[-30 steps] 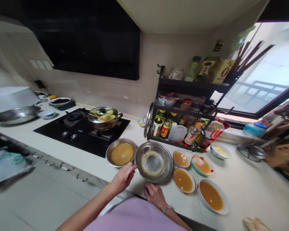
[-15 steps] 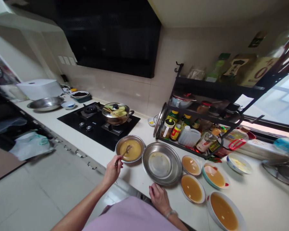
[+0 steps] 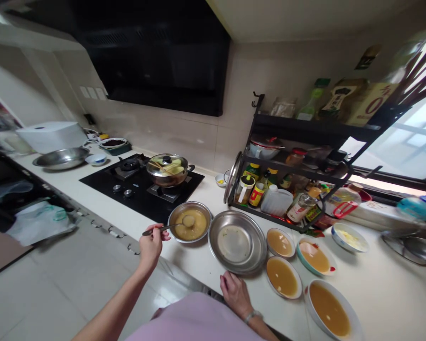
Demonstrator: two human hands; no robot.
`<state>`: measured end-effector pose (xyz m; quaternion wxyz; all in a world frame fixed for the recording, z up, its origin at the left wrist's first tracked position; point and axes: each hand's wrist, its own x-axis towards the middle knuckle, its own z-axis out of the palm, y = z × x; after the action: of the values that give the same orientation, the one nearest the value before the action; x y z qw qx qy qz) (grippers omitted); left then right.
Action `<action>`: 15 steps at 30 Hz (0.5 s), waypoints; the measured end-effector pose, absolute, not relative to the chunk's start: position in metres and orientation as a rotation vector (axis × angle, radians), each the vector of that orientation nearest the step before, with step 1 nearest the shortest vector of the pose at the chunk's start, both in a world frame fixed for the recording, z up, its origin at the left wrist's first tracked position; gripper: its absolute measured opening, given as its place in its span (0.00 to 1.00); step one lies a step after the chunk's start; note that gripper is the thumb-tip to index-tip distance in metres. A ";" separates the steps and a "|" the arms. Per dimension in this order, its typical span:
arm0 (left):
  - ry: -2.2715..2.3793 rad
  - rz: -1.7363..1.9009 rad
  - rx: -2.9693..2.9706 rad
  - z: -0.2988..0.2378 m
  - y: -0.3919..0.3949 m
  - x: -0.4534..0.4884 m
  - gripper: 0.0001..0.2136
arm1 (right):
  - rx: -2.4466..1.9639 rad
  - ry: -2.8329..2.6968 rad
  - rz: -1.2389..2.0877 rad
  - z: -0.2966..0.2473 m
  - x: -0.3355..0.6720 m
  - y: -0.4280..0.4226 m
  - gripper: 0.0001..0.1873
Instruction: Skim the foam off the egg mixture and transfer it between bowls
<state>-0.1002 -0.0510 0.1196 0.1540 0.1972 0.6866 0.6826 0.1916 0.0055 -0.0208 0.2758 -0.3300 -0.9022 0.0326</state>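
Note:
My left hand (image 3: 152, 247) is closed around the dark handle of a spoon (image 3: 173, 226). The spoon's bowl lies in yellowish liquid inside a round metal bowl (image 3: 173, 235) by the counter's front edge. Just right of it stands a wide, shallow metal basin (image 3: 218, 255) with a little wet residue on its bottom. My right hand (image 3: 235, 291) rests on the counter edge below that basin, fingers curled in, with nothing seen in them. To the right, several bowls hold orange-brown liquid, among them a white bowl (image 3: 299, 286) and a green-rimmed bowl (image 3: 303, 259).
A lidded pot (image 3: 168, 180) with pale green pieces sits on the black gas stove (image 3: 102, 182). Behind the basin stands a black rack (image 3: 270, 212) of bottles and jars. A bowl with pale yellow pieces (image 3: 350, 239) is at right. Another metal basin (image 3: 62, 158) lies far left.
My left hand has moved left and slightly up, and the spoon now lies flatter across the bowl's rim. My right hand has stayed in place. The view has shifted slightly.

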 end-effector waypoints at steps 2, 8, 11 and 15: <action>1.963 1.966 0.594 0.125 -0.050 -0.099 0.10 | -0.877 -2.418 0.085 -0.023 0.191 0.006 0.15; 1.898 1.962 0.646 0.141 -0.046 -0.088 0.11 | -0.863 -2.410 0.102 -0.023 0.191 0.007 0.14; 1.806 1.948 0.675 0.146 -0.042 -0.074 0.12 | -0.864 -2.407 0.119 -0.021 0.191 0.007 0.13; 1.682 1.881 0.785 0.143 -0.034 -0.049 0.13 | -0.873 -2.386 0.125 -0.021 0.191 0.006 0.12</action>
<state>-0.0486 -0.0339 0.1428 0.2469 0.2878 0.6169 0.6897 0.1906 0.0064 -0.0206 0.2943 -0.3280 -0.8964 0.0470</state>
